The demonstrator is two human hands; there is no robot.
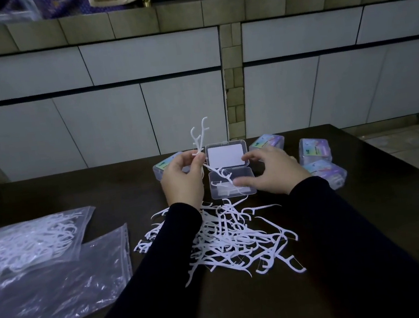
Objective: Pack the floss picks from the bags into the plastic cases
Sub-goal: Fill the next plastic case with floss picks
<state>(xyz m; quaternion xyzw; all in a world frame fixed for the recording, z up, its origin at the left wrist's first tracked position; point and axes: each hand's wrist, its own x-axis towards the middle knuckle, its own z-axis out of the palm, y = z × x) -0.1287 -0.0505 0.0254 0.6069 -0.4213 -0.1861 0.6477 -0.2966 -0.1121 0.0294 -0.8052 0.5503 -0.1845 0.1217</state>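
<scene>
An open clear plastic case (233, 186) sits mid-table, its lid (227, 158) tipped back on the far side with a white card showing through; a few floss picks lie in its tray. The left hand (182, 182) has its fingers (198, 160) pinched together on a small bunch of picks (199, 139) that stand up above the case. The right hand (273, 172) rests at the case's right edge, fingers bent, the thumb tip on a pick at the tray; how firmly it holds I cannot tell. Closed, labelled cases (314, 150) stand to the right, one more behind the left hand (163, 166). A loose heap of floss picks (235, 237) lies near, between the dark sleeves. At the left, one zip bag (26, 242) holds picks and overlaps a flattened one (55, 291). The table (368, 218) is dark wood; beyond it, pale cabinet fronts (144, 108) under a tiled ledge.
</scene>
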